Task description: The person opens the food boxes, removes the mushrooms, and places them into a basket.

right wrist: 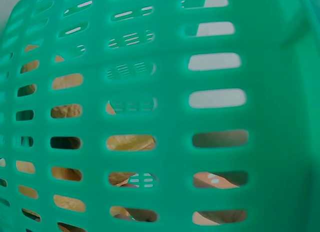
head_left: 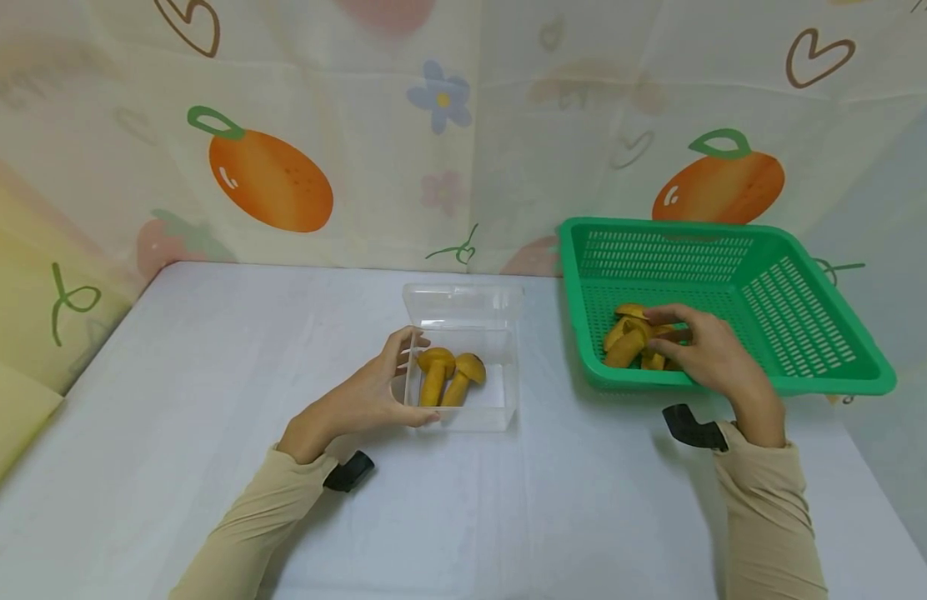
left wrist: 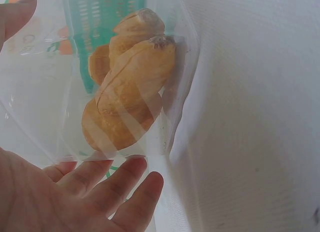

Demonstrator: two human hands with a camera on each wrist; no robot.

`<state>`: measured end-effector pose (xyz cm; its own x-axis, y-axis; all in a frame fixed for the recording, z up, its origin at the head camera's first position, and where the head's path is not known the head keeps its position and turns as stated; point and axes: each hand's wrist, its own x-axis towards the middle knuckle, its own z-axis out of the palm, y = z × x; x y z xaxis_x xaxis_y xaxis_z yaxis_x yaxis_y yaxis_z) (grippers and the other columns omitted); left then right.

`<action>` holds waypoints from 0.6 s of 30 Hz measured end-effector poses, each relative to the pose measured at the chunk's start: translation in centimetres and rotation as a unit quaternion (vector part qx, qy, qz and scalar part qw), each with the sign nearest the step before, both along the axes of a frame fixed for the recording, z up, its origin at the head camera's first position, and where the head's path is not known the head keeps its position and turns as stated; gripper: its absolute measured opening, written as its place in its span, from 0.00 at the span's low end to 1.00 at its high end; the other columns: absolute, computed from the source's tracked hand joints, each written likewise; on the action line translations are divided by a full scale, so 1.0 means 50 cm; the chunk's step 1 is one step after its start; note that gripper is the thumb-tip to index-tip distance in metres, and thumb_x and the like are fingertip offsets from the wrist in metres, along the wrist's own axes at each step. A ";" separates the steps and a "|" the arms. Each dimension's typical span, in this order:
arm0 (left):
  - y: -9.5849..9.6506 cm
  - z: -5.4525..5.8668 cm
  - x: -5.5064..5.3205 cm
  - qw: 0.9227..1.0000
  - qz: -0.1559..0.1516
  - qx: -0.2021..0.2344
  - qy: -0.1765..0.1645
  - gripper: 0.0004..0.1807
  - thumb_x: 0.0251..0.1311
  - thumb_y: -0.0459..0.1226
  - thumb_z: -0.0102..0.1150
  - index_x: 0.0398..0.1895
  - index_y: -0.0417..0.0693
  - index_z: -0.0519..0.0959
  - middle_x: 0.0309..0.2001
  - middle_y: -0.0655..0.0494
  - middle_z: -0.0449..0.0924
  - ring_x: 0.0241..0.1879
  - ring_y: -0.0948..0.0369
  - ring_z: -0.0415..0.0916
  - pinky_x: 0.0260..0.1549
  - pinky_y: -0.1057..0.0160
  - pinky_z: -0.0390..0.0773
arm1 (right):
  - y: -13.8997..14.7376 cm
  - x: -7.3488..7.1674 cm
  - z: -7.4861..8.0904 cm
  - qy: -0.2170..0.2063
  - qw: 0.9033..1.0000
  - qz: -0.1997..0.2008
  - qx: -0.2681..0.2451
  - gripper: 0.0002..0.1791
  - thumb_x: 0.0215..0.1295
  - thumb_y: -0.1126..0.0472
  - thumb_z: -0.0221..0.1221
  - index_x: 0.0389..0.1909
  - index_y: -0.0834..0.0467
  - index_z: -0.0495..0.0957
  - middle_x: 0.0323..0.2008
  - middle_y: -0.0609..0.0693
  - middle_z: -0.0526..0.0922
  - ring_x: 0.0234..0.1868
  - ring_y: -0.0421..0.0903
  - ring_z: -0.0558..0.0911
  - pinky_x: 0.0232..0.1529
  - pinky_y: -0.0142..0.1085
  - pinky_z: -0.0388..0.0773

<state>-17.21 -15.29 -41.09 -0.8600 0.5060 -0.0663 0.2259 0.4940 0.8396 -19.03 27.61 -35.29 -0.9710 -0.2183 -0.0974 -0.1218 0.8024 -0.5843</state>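
Observation:
My left hand [head_left: 366, 392] holds the left side of a clear plastic box [head_left: 501, 419], thumb at its front and fingers round the back corner. Two yellow-brown mushrooms [head_left: 434, 379] lie side by side inside the box; in the left wrist view the mushrooms [left wrist: 135, 86] show through its wall. Over the front left of a green basket [head_left: 831, 385], my right hand [head_left: 707, 346] pinches a mushroom [head_left: 634, 332] between thumb and fingers, among several others. The basket wall [right wrist: 170, 122] covers most of the right wrist view, with bits of mushroom and fingers behind its slots.
The box's hinged lid [head_left: 463, 304] stands raised at the back. A white cloth covers the table [head_left: 208, 375]. Behind it hangs a printed curtain [head_left: 373, 150], close to the basket's far rim. Black wrist mounts [head_left: 349, 472] stick out from both sleeves.

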 end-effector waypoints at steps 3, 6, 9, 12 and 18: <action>0.000 0.002 0.001 1.000 -0.001 0.000 -0.001 0.59 0.45 0.45 0.78 0.73 0.49 0.44 0.72 0.45 0.59 0.72 0.40 0.60 0.71 0.39 0.62 | -0.001 0.002 0.002 0.002 1.000 0.000 -0.004 0.25 0.73 0.59 0.56 0.67 0.63 0.68 0.64 0.69 0.72 0.58 0.68 0.78 0.47 0.53 0.83; 0.000 0.003 0.002 1.000 0.000 0.000 -0.003 0.59 0.46 0.44 0.78 0.73 0.49 0.44 0.72 0.45 0.59 0.72 0.40 0.60 0.71 0.39 0.62 | -0.002 0.006 0.005 0.013 1.000 0.000 -0.019 0.25 0.73 0.57 0.56 0.67 0.63 0.68 0.63 0.68 0.73 0.59 0.67 0.77 0.47 0.53 0.83; 0.000 0.004 0.002 1.000 0.000 0.000 -0.002 0.59 0.45 0.44 0.78 0.73 0.49 0.44 0.72 0.45 0.59 0.72 0.40 0.60 0.71 0.40 0.62 | -0.006 0.011 0.012 0.028 0.999 0.003 -0.042 0.26 0.72 0.55 0.57 0.66 0.62 0.69 0.63 0.65 0.74 0.59 0.65 0.78 0.46 0.37 0.84; 0.000 0.002 0.002 1.000 0.000 0.000 0.002 0.59 0.45 0.45 0.78 0.73 0.49 0.44 0.72 0.45 0.59 0.71 0.41 0.61 0.71 0.40 0.62 | -0.017 0.020 0.024 0.050 0.997 0.011 -0.066 0.25 0.71 0.54 0.59 0.65 0.58 0.71 0.62 0.60 0.76 0.55 0.44 0.82 0.43 0.23 0.79; 0.000 0.001 0.001 1.000 0.001 -0.001 0.004 0.59 0.45 0.45 0.78 0.73 0.50 0.45 0.71 0.46 0.60 0.71 0.40 0.61 0.70 0.40 0.64 | -0.051 0.044 0.049 0.074 0.991 0.043 -0.104 0.20 0.69 0.57 0.62 0.60 0.52 0.75 0.51 0.43 0.82 0.47 0.23 0.79 0.42 0.23 0.78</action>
<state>-17.14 -15.27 -41.06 -0.8611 0.5048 -0.0601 0.2326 0.4963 0.8364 -16.85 25.07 -32.83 -0.9481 -0.3015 0.1009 -0.2816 0.6495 -0.7063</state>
